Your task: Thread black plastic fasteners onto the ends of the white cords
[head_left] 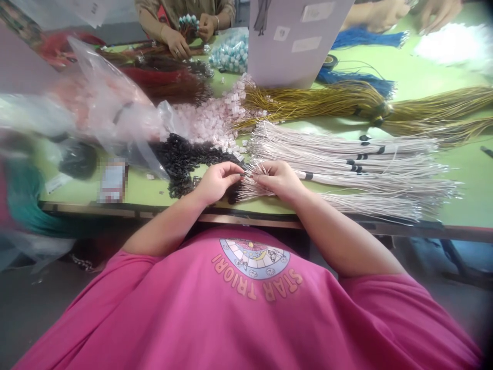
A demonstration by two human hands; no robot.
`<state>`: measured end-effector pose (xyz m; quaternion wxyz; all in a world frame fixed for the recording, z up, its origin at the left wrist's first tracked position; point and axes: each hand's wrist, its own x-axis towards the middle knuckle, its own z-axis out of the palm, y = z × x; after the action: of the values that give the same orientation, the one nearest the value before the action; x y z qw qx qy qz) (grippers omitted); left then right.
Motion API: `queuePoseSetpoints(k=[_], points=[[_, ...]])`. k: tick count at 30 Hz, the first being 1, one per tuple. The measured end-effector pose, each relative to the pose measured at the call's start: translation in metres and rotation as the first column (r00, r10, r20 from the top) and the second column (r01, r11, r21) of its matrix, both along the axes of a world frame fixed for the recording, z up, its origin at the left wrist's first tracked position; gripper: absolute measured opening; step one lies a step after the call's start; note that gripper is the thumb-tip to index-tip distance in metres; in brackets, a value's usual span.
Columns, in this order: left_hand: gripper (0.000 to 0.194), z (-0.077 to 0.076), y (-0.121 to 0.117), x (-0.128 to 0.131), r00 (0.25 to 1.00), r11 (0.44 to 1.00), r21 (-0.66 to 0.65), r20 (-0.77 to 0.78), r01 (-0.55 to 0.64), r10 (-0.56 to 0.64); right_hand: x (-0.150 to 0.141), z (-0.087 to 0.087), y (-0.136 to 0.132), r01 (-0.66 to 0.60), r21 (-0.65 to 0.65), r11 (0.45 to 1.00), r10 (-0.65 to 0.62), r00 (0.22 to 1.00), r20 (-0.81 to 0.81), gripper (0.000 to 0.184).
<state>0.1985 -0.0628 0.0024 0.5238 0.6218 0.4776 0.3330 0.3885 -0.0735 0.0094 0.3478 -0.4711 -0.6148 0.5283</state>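
One small black plastic piece [242, 174] — fingers of the left hand [219, 181] pinch it; beside it, the right hand [280, 180] grasps thin white wires [327, 163].

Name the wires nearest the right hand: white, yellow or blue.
The white wires, their left ends at the right hand; the yellow wires and blue wires lie farther back.

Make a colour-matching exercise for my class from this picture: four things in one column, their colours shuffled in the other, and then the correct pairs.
Things
1. Wire bundles at the right hand
2. Heap of small pieces beside the left hand
3. Wearer's shirt
4. Long wires directly in front of the divider panel

Colours
A. Pink
B. Yellow
C. Whitish
D. Black

Right pairs: 1-C, 2-D, 3-A, 4-B
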Motion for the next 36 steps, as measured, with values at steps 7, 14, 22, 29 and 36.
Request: queuePoseSetpoints(k=[7, 14, 22, 29, 36], points=[[0.019, 0.0, -0.0015, 0.0007, 0.998, 0.999, -0.023, 0.055, -0.026, 0.028, -0.0009, 0.0007, 0.0001, 0.018, -0.016, 1.0, -0.018, 1.0, 0.009, 0.016], [0.018, 0.0017, -0.0026, 0.0003, 1.0, 1.0, -0.009, 0.015, -0.021, 0.021, -0.0015, 0.0004, -0.0011, 0.026, -0.064, 0.998, -0.027, 1.0, -0.015, 0.015], [0.019, 0.0015, -0.003, -0.0009, 0.999, 0.999, -0.013, 0.026, -0.041, 0.041, -0.0009, -0.001, -0.0011, 0.029, -0.076, 0.997, -0.033, 0.999, -0.043, 0.015], [0.021, -0.0013, -0.0038, 0.0022, 0.999, 1.0, 0.02, -0.033, -0.012, 0.013, -0.0014, 0.0006, -0.0008, -0.002, -0.035, 0.999, 0.002, 1.0, 0.001, 0.016], [0.022, -0.0024, -0.0047, 0.0042, 0.996, 0.996, 0.084, -0.088, 0.003, 0.004, -0.0006, 0.0005, -0.0017, 0.014, -0.074, 0.997, -0.012, 1.0, 0.016, 0.014]])
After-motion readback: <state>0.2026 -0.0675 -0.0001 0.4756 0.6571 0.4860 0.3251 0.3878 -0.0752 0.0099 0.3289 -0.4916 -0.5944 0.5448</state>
